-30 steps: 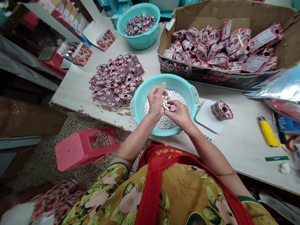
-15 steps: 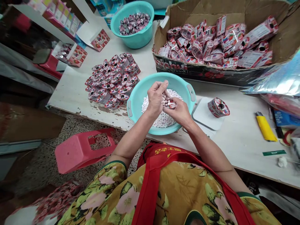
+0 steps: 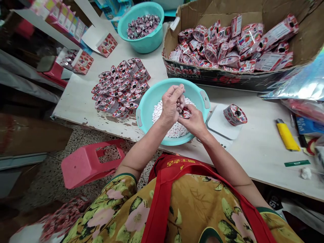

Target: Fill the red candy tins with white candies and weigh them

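Observation:
Above the turquoise basin (image 3: 149, 101), my left hand (image 3: 170, 105) is curled around a small heap of pale candies (image 3: 180, 102). My right hand (image 3: 194, 120) grips a small red-and-white printed candy container (image 3: 185, 114), its dark round opening facing up. The heap of candies sits at the rim of that opening, and the two hands touch or nearly touch. Many white and pinkish candies (image 3: 177, 130) lie in the basin below. Another container (image 3: 235, 114) of the same kind stands on a flat white scale (image 3: 219, 124) to the right.
Rows of upright containers (image 3: 120, 87) stand left of the basin. Behind are a turquoise bowl of small lids (image 3: 140, 38) and a cardboard box (image 3: 227, 76) with many containers. A yellow cutter (image 3: 288, 135) lies at right. A pink stool (image 3: 83, 165) is on the floor.
My left hand has tilted and shifted slightly right, bringing the candies to the container's opening. More of the dark opening shows. The whole view has shifted a little.

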{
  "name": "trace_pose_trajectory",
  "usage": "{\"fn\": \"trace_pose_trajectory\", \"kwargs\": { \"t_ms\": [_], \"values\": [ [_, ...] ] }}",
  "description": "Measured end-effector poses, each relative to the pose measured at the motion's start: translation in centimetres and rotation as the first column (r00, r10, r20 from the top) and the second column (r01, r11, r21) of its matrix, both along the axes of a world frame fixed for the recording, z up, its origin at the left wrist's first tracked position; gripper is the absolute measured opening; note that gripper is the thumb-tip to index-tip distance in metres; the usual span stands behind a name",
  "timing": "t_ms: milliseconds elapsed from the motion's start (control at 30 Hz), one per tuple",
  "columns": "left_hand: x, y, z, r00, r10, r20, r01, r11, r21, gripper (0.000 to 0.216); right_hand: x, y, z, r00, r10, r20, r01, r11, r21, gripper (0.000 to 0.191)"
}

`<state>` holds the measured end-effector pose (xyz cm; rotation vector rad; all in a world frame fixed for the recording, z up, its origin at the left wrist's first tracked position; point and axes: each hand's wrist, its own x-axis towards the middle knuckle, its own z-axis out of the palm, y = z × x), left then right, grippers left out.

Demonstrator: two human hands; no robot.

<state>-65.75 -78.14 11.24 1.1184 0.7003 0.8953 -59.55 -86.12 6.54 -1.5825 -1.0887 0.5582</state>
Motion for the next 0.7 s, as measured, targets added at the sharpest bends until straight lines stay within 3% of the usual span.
{"fn": "trace_pose_trajectory", "kwargs": {
  "t_ms": [100,200,267,300,333,367,433,467,533,633,700],
  "values": [
    [-0.1,1.2,0.2,1.0,-0.015,-0.001,0.015,1.0,-0.013,0.031,0.2,-0.1,-0.3,0.996,0.025,-0.086,-0.023,1.0,0.021,0.03],
    [-1.0,3.6,0.2,0.996,0.075,-0.039,-0.071,0.994,0.087,0.032,1.3,-1.5,0.3,0.982,0.051,-0.181,-0.037,0.996,0.083,0.04],
    [-1.8,4.6,-0.5,0.974,0.081,-0.211,-0.029,0.97,0.241,0.029,2.5,-3.3,0.9,0.977,-0.001,-0.214,0.027,0.993,0.116,0.044],
    [-2.2,4.6,-1.1,0.931,0.03,-0.364,0.091,0.946,0.312,0.027,3.3,-4.4,1.2,0.975,-0.055,-0.215,0.084,0.988,0.127,0.045],
    [-2.5,4.3,-1.7,0.84,-0.056,-0.54,0.282,0.895,0.345,0.026,4.0,-5.5,1.5,0.971,-0.116,-0.208,0.147,0.979,0.14,0.046],
    [-2.6,3.7,-2.5,0.693,-0.147,-0.706,0.5,0.803,0.325,0.028,4.8,-6.6,1.6,0.965,-0.174,-0.198,0.206,0.966,0.156,0.047],
    [-2.6,1.9,-3.8,0.363,-0.219,-0.906,0.82,0.537,0.198,0.037,6.1,-8.6,1.6,0.943,-0.277,-0.185,0.31,0.932,0.187,0.048],
    [-2.5,1.1,-4.3,0.251,-0.206,-0.946,0.893,0.426,0.144,0.038,6.7,-9.6,1.5,0.931,-0.317,-0.183,0.351,0.915,0.199,0.049],
    [-2.5,-0.1,-4.9,0.139,-0.165,-0.976,0.947,0.309,0.083,0.033,7.6,-11.5,1.1,0.906,-0.383,-0.18,0.416,0.886,0.208,0.05],
    [-3.7,0.4,-5.0,0.101,-0.247,-0.964,0.951,0.308,0.021,0.016,8.6,-14.7,0.5,0.85,-0.485,-0.207,0.522,0.83,0.196,0.053],
    [-5.2,1.8,-4.5,0.18,-0.401,-0.898,0.904,0.427,-0.01,0.008,9.1,-16.8,0.1,0.784,-0.567,-0.252,0.613,0.772,0.17,0.054]
  ]
}}
